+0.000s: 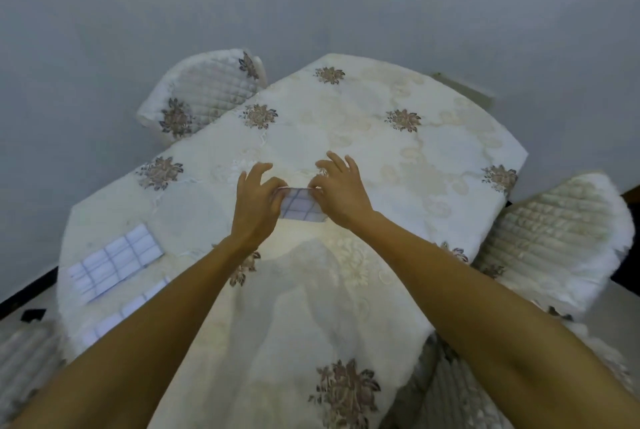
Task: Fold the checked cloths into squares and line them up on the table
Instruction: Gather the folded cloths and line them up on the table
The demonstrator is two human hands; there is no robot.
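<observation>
A small white cloth with grey checks [300, 207] lies folded near the middle of the table [398, 158]. My left hand [258, 201] pinches its left top corner and my right hand [341, 191] pinches its right top corner. Both hands cover the cloth's side edges. A second folded checked cloth [116, 262] rests flat at the table's left edge. Just nearer to me, a third checked cloth [119, 316] is partly hidden under my left forearm.
The table wears a cream embroidered cover with brown flower motifs. Quilted chairs stand at the far left [204, 96], at the right [557, 238] and at the near left [24, 356]. A plain grey wall is behind.
</observation>
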